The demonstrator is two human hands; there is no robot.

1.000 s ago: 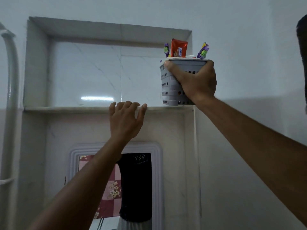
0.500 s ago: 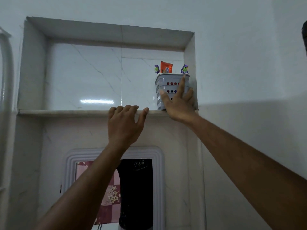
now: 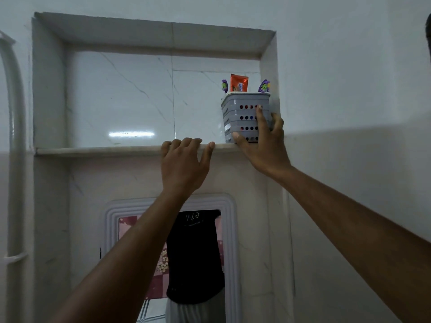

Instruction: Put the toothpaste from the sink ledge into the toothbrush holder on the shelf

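Now right hand (image 3: 263,148) flat against holder (image 3: 245,117), fingers spread, ungripped; I push gently, toothpaste (image 3: 239,83) upright inside.

The orange toothpaste tube (image 3: 239,83), above the right hand (image 3: 263,145), carries a small label too blurred to read. Pale marks on the black shirt (image 3: 193,252) reflected below the left hand (image 3: 184,166) are illegible.

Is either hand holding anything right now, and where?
Right hand rests spread on the holder's lower front, not gripping. Left hand hooks the shelf edge.
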